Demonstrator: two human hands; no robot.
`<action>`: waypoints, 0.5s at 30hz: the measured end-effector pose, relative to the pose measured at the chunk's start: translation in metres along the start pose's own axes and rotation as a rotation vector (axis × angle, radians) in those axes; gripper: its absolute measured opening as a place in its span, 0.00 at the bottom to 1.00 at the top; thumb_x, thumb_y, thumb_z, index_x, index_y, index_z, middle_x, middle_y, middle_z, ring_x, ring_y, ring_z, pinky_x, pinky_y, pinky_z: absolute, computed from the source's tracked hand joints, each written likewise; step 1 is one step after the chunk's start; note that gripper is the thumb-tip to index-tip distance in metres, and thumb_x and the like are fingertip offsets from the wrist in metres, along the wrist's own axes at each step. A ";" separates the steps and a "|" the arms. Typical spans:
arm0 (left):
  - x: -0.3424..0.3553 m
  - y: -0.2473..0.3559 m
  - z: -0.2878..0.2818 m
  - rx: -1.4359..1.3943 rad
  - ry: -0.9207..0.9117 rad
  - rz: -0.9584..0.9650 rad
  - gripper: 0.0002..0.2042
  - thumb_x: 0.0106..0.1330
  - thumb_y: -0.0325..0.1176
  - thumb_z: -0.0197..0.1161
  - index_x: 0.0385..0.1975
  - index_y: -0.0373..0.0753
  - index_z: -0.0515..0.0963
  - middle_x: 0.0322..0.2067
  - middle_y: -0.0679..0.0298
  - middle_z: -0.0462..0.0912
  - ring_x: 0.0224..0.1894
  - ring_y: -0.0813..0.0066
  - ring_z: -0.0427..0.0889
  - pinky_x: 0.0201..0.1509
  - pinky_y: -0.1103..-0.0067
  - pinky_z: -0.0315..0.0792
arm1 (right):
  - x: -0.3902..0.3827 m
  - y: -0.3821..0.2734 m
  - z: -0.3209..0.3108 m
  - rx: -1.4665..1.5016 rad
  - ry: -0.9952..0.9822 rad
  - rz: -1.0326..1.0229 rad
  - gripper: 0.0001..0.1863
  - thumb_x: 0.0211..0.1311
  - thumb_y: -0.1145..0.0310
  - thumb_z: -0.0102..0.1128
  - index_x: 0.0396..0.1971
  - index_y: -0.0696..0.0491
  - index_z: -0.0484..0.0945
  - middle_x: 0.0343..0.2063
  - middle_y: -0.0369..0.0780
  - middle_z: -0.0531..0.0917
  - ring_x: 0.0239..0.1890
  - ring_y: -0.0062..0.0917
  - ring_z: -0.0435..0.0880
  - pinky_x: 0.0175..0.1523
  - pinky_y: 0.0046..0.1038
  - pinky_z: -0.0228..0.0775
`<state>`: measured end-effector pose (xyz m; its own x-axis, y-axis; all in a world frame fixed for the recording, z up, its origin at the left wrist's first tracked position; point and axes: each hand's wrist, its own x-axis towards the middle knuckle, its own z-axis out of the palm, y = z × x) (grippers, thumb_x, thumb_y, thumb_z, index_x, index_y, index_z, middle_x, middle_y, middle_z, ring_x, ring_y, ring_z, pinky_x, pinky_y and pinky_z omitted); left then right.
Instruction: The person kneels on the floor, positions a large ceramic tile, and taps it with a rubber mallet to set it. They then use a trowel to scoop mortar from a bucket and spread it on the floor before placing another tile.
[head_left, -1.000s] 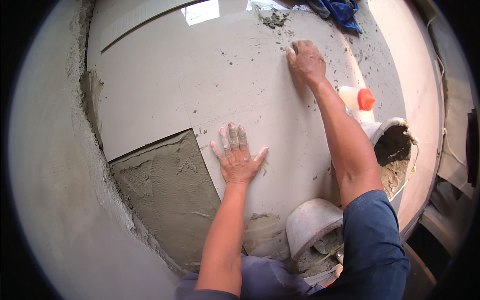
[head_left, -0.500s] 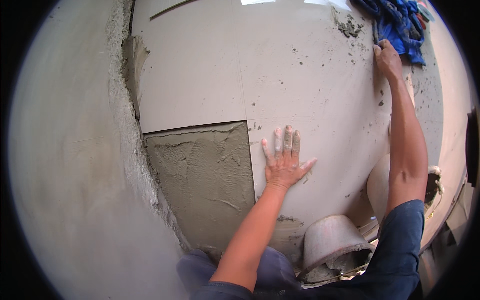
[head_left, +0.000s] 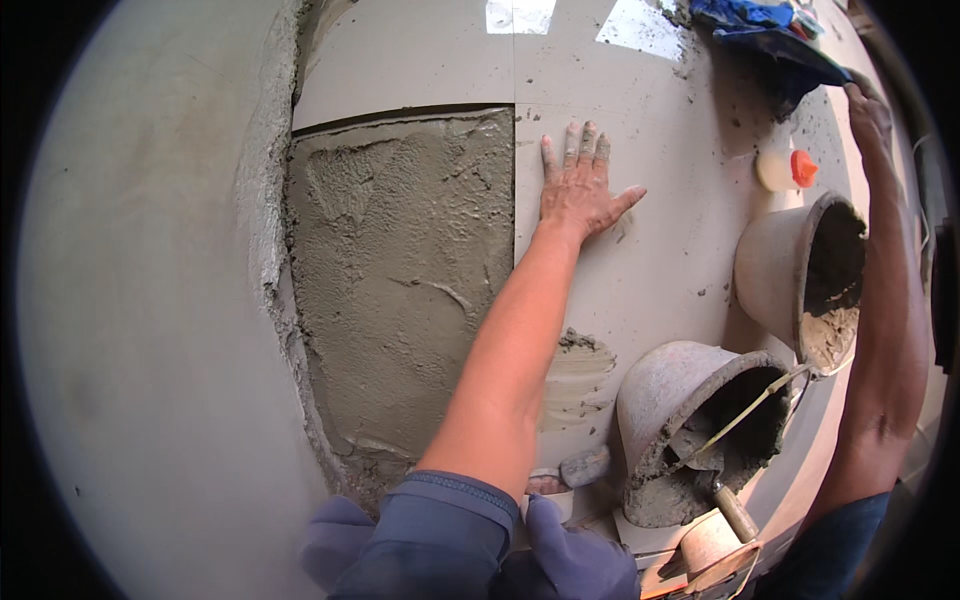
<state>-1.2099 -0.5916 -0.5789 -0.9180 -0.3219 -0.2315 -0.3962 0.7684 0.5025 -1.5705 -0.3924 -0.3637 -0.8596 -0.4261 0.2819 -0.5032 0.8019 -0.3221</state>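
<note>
My left hand (head_left: pixel 580 186) lies flat on a beige floor tile (head_left: pixel 660 250), its fingers spread and grey with mortar. Just left of that tile is a square bed of wet grey mortar (head_left: pixel 400 270), bordered at the far side by another tile's edge. At the far right my right hand (head_left: pixel 868 118) is closed on the edge of a dirty blue cloth (head_left: pixel 765 42), which it lifts partly off the floor. Mortar crumbs are scattered on the tiles near the cloth.
Two mortar-caked buckets (head_left: pixel 670 395) (head_left: pixel 775 260) stand at the right, a trowel (head_left: pixel 735 512) in the nearer one. Beyond them is a bottle with an orange cap (head_left: pixel 803 168). A smaller bucket (head_left: pixel 708 545) and a mallet (head_left: pixel 585 466) are near my knees. A plastered wall (head_left: pixel 150 280) runs along the left.
My right hand has moved right, pulling the blue cloth outward and uncovering the bottle. My left hand stays planted on the tile. The view has shifted, showing more of the buckets.
</note>
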 end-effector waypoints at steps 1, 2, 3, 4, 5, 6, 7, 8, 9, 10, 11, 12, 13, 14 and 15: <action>-0.007 -0.001 -0.006 -0.078 -0.019 0.032 0.46 0.66 0.70 0.39 0.74 0.38 0.47 0.75 0.53 0.45 0.77 0.57 0.35 0.77 0.55 0.26 | 0.012 0.008 -0.033 0.066 0.095 0.083 0.20 0.67 0.58 0.52 0.55 0.48 0.79 0.42 0.40 0.85 0.45 0.23 0.81 0.53 0.24 0.70; -0.027 0.001 -0.005 -0.143 0.030 0.042 0.45 0.66 0.68 0.42 0.73 0.37 0.49 0.74 0.52 0.47 0.77 0.56 0.36 0.77 0.56 0.28 | 0.017 0.019 -0.063 0.090 0.220 0.071 0.20 0.67 0.58 0.52 0.55 0.48 0.79 0.42 0.40 0.85 0.45 0.23 0.81 0.53 0.24 0.70; -0.057 0.002 -0.002 -0.206 0.073 0.043 0.44 0.67 0.66 0.44 0.73 0.36 0.50 0.73 0.51 0.49 0.77 0.54 0.38 0.77 0.56 0.29 | 0.018 0.031 -0.088 0.132 0.219 0.157 0.20 0.67 0.58 0.52 0.55 0.49 0.79 0.42 0.40 0.85 0.45 0.23 0.81 0.53 0.24 0.70; -0.086 0.002 -0.001 -0.266 0.125 0.044 0.43 0.68 0.64 0.46 0.72 0.35 0.52 0.73 0.50 0.51 0.77 0.53 0.39 0.77 0.56 0.31 | 0.019 0.041 -0.110 0.153 0.267 0.196 0.20 0.67 0.58 0.53 0.55 0.49 0.79 0.42 0.39 0.85 0.45 0.22 0.81 0.53 0.24 0.70; -0.121 0.003 0.002 -0.344 0.181 0.057 0.41 0.68 0.61 0.50 0.71 0.34 0.54 0.72 0.48 0.53 0.76 0.52 0.42 0.77 0.55 0.34 | 0.018 0.049 -0.126 0.175 0.300 0.228 0.20 0.67 0.58 0.53 0.55 0.49 0.79 0.43 0.39 0.84 0.45 0.22 0.81 0.52 0.24 0.70; -0.160 0.004 0.005 -0.420 0.239 0.069 0.40 0.68 0.58 0.53 0.70 0.33 0.56 0.70 0.46 0.56 0.76 0.51 0.45 0.76 0.54 0.38 | 0.019 0.055 -0.139 0.192 0.323 0.250 0.20 0.67 0.58 0.53 0.55 0.49 0.79 0.43 0.39 0.84 0.45 0.22 0.81 0.52 0.23 0.70; -0.198 0.002 0.006 -0.444 0.254 0.056 0.38 0.68 0.54 0.56 0.69 0.32 0.57 0.70 0.45 0.57 0.75 0.50 0.48 0.75 0.55 0.42 | 0.020 0.059 -0.146 0.212 0.333 0.264 0.20 0.67 0.58 0.53 0.55 0.50 0.79 0.43 0.38 0.84 0.45 0.22 0.81 0.52 0.23 0.71; -0.235 -0.002 0.004 -0.466 0.264 0.043 0.37 0.67 0.51 0.59 0.69 0.32 0.58 0.69 0.44 0.58 0.74 0.48 0.50 0.75 0.55 0.46 | 0.021 0.060 -0.149 0.230 0.335 0.275 0.20 0.67 0.58 0.53 0.55 0.50 0.79 0.43 0.38 0.84 0.45 0.22 0.81 0.52 0.23 0.71; -0.270 -0.009 -0.001 -0.471 0.286 0.008 0.36 0.67 0.48 0.61 0.68 0.31 0.59 0.68 0.45 0.59 0.74 0.47 0.52 0.74 0.56 0.49 | 0.023 0.059 -0.149 0.247 0.330 0.282 0.20 0.67 0.58 0.54 0.54 0.50 0.79 0.43 0.38 0.84 0.45 0.22 0.81 0.52 0.23 0.71; -0.302 -0.017 -0.009 -0.479 0.301 -0.025 0.35 0.66 0.45 0.62 0.67 0.30 0.60 0.68 0.45 0.61 0.73 0.46 0.54 0.74 0.56 0.52 | 0.026 0.057 -0.145 0.260 0.323 0.280 0.20 0.67 0.58 0.54 0.54 0.51 0.79 0.44 0.37 0.84 0.45 0.21 0.81 0.52 0.23 0.71; -0.327 -0.026 -0.022 -0.482 0.340 -0.072 0.33 0.66 0.45 0.62 0.66 0.31 0.62 0.67 0.45 0.62 0.72 0.47 0.55 0.73 0.56 0.53 | 0.030 0.052 -0.140 0.274 0.314 0.276 0.20 0.67 0.58 0.54 0.54 0.51 0.79 0.44 0.37 0.84 0.45 0.21 0.81 0.52 0.23 0.71; -0.348 -0.039 -0.038 -0.499 0.385 -0.105 0.32 0.66 0.44 0.62 0.65 0.31 0.64 0.67 0.45 0.62 0.72 0.47 0.56 0.72 0.55 0.54 | 0.035 0.046 -0.134 0.287 0.302 0.270 0.20 0.67 0.58 0.54 0.54 0.51 0.79 0.44 0.37 0.84 0.45 0.21 0.81 0.52 0.23 0.71; -0.364 -0.055 -0.057 -0.409 0.412 -0.157 0.31 0.66 0.42 0.62 0.64 0.30 0.65 0.66 0.45 0.63 0.71 0.47 0.58 0.72 0.57 0.56 | 0.040 0.039 -0.127 0.299 0.289 0.260 0.20 0.67 0.58 0.55 0.54 0.52 0.79 0.44 0.36 0.84 0.45 0.21 0.81 0.52 0.23 0.71; -0.382 -0.069 -0.080 -0.339 0.464 -0.174 0.30 0.66 0.41 0.63 0.63 0.30 0.66 0.66 0.45 0.64 0.70 0.48 0.60 0.72 0.58 0.58 | 0.046 0.031 -0.119 0.310 0.271 0.250 0.21 0.67 0.58 0.55 0.54 0.52 0.79 0.44 0.36 0.83 0.45 0.21 0.81 0.52 0.23 0.71; -0.398 -0.082 -0.105 -0.238 0.478 -0.223 0.28 0.66 0.39 0.62 0.62 0.29 0.66 0.65 0.45 0.65 0.69 0.48 0.62 0.71 0.59 0.60 | 0.052 0.023 -0.113 0.328 0.252 0.237 0.21 0.67 0.58 0.55 0.54 0.52 0.79 0.44 0.35 0.83 0.45 0.21 0.81 0.51 0.23 0.71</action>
<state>-0.8139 -0.5840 -0.4405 -0.6950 -0.7187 0.0209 -0.5229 0.5251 0.6714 -1.6168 -0.3492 -0.2541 -0.9261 -0.0999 0.3638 -0.3321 0.6733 -0.6606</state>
